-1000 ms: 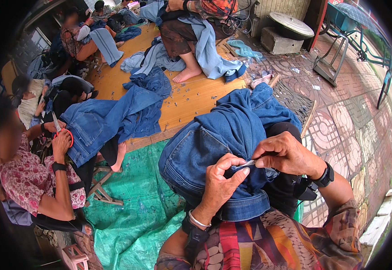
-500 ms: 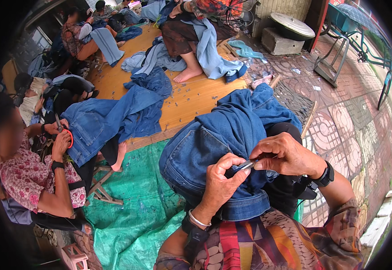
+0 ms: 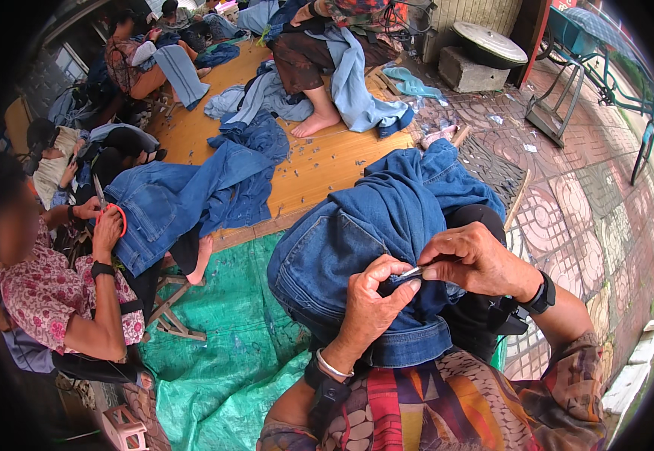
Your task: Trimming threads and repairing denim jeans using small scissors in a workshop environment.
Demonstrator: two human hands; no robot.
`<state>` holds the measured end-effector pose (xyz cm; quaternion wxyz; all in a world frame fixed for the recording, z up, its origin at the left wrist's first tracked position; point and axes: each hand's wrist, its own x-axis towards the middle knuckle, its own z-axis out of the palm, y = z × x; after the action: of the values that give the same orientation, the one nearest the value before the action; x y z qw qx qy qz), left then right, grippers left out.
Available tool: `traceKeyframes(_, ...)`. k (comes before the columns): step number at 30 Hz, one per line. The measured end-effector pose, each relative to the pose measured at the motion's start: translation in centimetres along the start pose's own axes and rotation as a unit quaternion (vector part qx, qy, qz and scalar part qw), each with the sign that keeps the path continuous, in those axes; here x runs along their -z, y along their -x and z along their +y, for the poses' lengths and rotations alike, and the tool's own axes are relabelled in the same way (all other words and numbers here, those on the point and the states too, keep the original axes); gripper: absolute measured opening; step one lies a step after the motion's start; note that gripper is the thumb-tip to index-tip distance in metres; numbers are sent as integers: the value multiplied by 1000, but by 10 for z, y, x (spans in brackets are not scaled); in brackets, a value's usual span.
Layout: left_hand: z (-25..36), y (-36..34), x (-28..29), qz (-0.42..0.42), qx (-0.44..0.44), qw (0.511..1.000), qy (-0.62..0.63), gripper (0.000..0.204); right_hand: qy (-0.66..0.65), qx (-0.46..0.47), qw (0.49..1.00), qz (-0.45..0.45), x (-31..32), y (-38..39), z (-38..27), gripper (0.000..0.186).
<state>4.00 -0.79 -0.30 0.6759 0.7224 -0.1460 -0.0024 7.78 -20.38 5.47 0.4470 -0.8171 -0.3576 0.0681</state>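
Note:
Across my lap lies a pair of blue jeans [image 3: 353,218], bunched up, with a pocket and seams showing. My left hand [image 3: 372,297] pinches a fold of the denim between thumb and fingers, just above the stitched band nearest me. Opposite it, my right hand [image 3: 470,259] is closed in a pinch on a small silvery metal piece [image 3: 411,272]. The piece lies against the fold, close to my left fingertips. Its exact kind is too small to tell, and fingers cover part of it.
At left, a person with red-handled scissors [image 3: 112,218] holds other jeans [image 3: 154,210]. A green tarp [image 3: 229,301] and a wooden board [image 3: 327,161] strewn with scraps lie ahead. Other people sit beyond with denim. A tricycle cart [image 3: 605,68] stands on the paving at right.
My two hands stay nearly in place, with a slight shift of the fingertips at the metal piece. The neighbour's scissors have turned and show more of their handles.

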Motion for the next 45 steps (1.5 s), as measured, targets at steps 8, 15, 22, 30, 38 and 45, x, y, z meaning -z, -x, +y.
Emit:
traceKeyframes(8,-4,-1,-2,0,-19,1000,-6,15,40,8,999,-18,3,-5,-7,16)
traceKeyframes(15,-2,-1,-3,-3,1,1000,4,14,14,8,1000,14,2,-1,-3,15)
traceKeyframes(22,0,4,8,24,69,995,73,11,-249,-121,951,134,29,14,-9,32)
traceKeyframes(30,31,12,5,54,-88,982,156,17,-125,-171,883,418,4,52,58,41)
traceKeyframes(38,54,14,7,16,-165,984,62,18,-449,22,893,-9,26,32,-36,39)
traceKeyframes(45,67,28,20,-42,-147,985,-76,17,-302,-76,926,212,34,27,7,33)
